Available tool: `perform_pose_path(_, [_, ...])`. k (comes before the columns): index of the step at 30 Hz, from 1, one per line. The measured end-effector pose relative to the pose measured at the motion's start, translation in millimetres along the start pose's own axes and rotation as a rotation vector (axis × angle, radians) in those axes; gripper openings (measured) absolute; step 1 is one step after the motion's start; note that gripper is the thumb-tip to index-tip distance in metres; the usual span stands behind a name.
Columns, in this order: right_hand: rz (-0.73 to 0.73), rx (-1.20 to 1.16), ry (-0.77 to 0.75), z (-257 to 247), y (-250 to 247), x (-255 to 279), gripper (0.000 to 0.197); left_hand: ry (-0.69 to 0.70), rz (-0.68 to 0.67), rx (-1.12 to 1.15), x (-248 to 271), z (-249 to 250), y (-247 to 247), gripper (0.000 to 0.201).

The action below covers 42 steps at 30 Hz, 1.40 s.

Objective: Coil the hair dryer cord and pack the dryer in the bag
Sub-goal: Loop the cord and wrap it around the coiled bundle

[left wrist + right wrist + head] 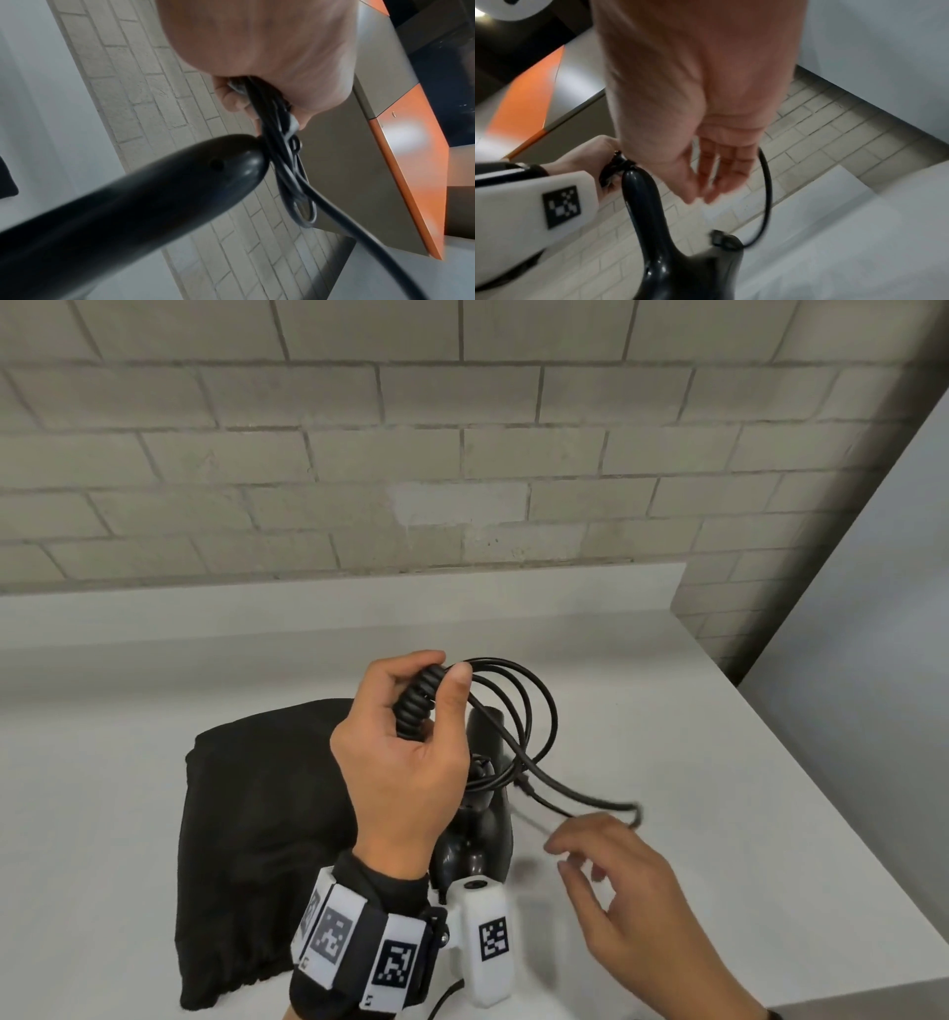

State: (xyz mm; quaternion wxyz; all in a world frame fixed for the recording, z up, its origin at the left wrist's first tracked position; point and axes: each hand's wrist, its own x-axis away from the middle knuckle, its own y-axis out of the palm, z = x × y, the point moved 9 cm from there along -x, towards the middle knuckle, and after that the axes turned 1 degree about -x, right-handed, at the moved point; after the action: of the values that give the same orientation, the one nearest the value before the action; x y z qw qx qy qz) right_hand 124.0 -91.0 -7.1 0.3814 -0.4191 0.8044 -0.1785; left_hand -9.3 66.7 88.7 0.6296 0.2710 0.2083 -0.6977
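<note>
Black cord (506,711) loops in left hand (405,757), right hand (631,891) loose below.

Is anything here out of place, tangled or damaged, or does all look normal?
Nothing looks damaged. The left hand grips the gathered loops of the cord, but its tail and plug hang loose, uncoiled, beside the open right hand. The black bag lies flat on the counter.

Pale brick wall (411,454) behind a white counter (667,711); grey-and-orange cabinet (401,162) to one side
</note>
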Motion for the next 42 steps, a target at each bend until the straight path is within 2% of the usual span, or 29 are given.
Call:
perform_pose_path(3, [0.275, -0.202, -0.184, -45.5, -28.8, -0.7, 0.007, 0.001, -0.020, 0.005, 0.2, 1.0, 5.4, 0.016])
perform_pose_path(5, [0.473, -0.243, -0.246, -67.0, -43.4, -1.6, 0.004, 0.005, -0.024, 0.009, -0.5, 1.9, 7.6, 0.017])
perform_pose_path(6, [0.533, -0.223, -0.232, -70.5, -44.0, -3.9, 0.006, 0.007, -0.024, 0.009, -1.0, 2.4, 8.4, 0.018])
perform_pose_path(7, [0.539, -0.187, -0.177, -70.1, -40.9, -9.9, 0.017, 0.007, -0.023, 0.009, -1.3, 2.9, 8.9, 0.019])
perform_pose_path(9, [0.421, -0.148, 0.003, -57.2, -26.2, -25.7, 0.038, 0.004, -0.024, 0.006, -1.4, 3.5, 10.3, 0.018])
perform_pose_path(11, [0.238, -0.181, 0.187, -40.8, -4.6, -34.4, 0.044, 0.005, -0.024, -0.005, -1.2, 3.8, 10.6, 0.017])
perform_pose_path(12, [0.170, -0.203, 0.232, -35.2, 3.4, -34.9, 0.043, 0.008, -0.022, -0.015, -1.4, 3.8, 10.1, 0.017])
perform_pose_path(14, [0.149, -0.091, 0.167, -39.1, 2.4, -36.5, 0.035, 0.010, -0.018, -0.039, -2.9, 2.9, 8.7, 0.017])
perform_pose_path(17, [0.203, 0.114, 0.004, -59.1, -17.4, -43.9, 0.014, -0.007, -0.037, -0.089, -6.8, -1.6, 9.4, 0.019])
perform_pose_path(21, [0.246, 0.289, -0.205, -81.9, -53.3, -70.2, 0.016, 0.027, -0.091, -0.149, -12.6, -1.9, 11.1, 0.024])
perform_pose_path(23, [0.223, 0.291, -0.274, -87.1, -67.5, -87.2, 0.017, 0.041, -0.125, -0.152, -14.5, 0.0, 12.8, 0.027])
perform_pose_path(27, [0.119, 0.126, -0.314, -89.8, -82.7, -120.5, 0.012, 0.046, -0.211, -0.106, -15.0, 3.9, 18.4, 0.026])
perform_pose_path(33, [0.017, -0.128, -0.258, -96.0, -76.9, -155.9, 0.009, 0.111, -0.380, 0.030, -13.0, 15.4, 25.9, 0.036])
perform_pose_path(39, [0.017, -0.577, 0.006, -65.0, -47.1, -165.5, 0.011, 0.133, -0.319, 0.143, -9.5, 16.8, 22.3, 0.025])
perform_pose_path(42, [-0.015, -0.706, 0.122, -47.5, -22.0, -152.2, 0.016, 0.143, -0.228, 0.153, -8.8, 17.8, 15.6, 0.026])
